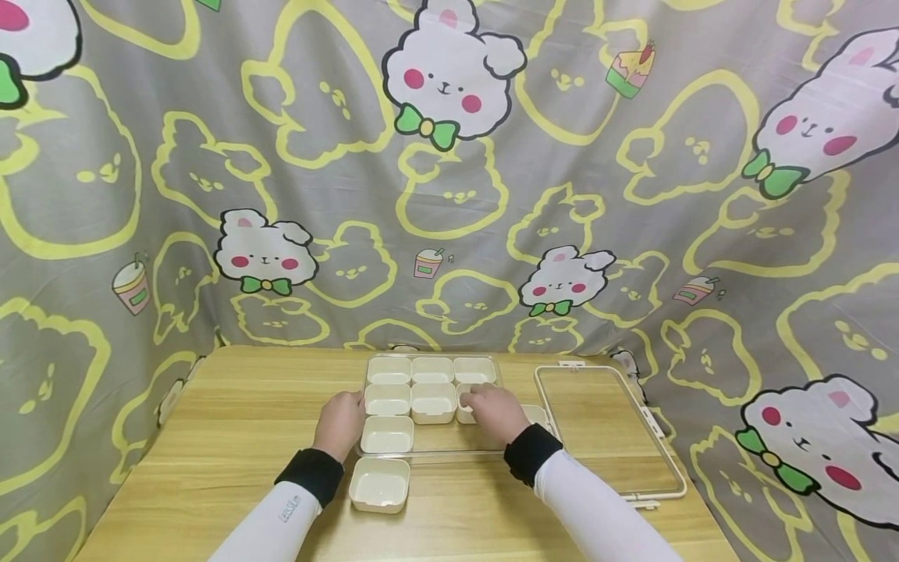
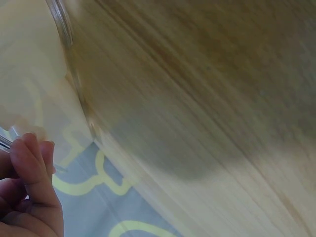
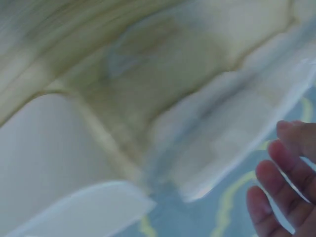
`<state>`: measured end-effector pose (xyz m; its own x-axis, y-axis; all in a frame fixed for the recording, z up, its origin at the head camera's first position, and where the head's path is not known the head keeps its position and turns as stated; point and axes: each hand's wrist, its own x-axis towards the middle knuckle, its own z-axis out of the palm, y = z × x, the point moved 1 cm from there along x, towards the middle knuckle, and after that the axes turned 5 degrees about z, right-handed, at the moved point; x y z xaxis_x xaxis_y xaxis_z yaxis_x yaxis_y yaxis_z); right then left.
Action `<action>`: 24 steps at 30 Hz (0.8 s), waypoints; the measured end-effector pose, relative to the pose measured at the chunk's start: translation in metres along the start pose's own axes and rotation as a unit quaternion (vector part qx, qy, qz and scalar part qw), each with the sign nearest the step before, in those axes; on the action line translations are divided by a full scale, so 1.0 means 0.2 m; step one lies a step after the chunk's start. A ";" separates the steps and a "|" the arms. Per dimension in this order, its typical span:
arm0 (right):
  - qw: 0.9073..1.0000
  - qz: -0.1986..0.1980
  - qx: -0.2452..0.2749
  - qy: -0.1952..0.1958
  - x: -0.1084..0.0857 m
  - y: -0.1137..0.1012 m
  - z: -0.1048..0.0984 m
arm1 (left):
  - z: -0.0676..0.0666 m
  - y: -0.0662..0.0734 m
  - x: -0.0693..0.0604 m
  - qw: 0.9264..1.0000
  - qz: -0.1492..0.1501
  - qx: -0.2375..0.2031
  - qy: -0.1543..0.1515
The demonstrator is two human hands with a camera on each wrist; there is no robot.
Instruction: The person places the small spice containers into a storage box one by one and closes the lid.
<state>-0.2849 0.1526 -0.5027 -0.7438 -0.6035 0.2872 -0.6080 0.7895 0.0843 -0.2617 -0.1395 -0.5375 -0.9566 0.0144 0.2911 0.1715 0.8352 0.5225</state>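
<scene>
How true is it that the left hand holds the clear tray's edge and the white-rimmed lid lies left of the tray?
One slip: the head view shows the white-rimmed lid lying right of the clear tray, not left. The left hand does hold the tray's edge.

a light wood-grain tabletop (image 1: pixel 246 421) carries everything, its planks of grain running sideways. on it stands a clear rectangular bin (image 1: pixel 449 453). just in front of the bin, by its left end, sits an upright square cream cup (image 1: pixel 379 485), open at the top. right of the bin is another cream cup (image 1: pixel 535 414), partly hidden. farther right of the bin, a cream-framed lid with latches (image 1: pixel 653 422) lies flat.
</scene>
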 end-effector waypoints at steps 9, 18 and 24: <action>0.998 -0.067 0.000 0.012 -0.03 -0.33 -0.17 | 0.01 -0.01 0.00 1.000 0.011 0.006 0.009; 0.991 -0.135 0.008 0.019 -0.07 -0.58 -0.16 | 0.00 0.00 0.00 1.000 0.005 -0.003 0.003; 0.987 -0.157 0.023 0.025 -0.08 -0.66 -0.11 | 0.00 0.00 0.00 1.000 -0.007 -0.006 -0.008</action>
<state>-0.1870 0.0601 -0.4976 -0.5023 -0.8106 0.3011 -0.8194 0.5574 0.1337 -0.2615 -0.1399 -0.5375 -0.9628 0.0121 0.2701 0.1609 0.8284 0.5365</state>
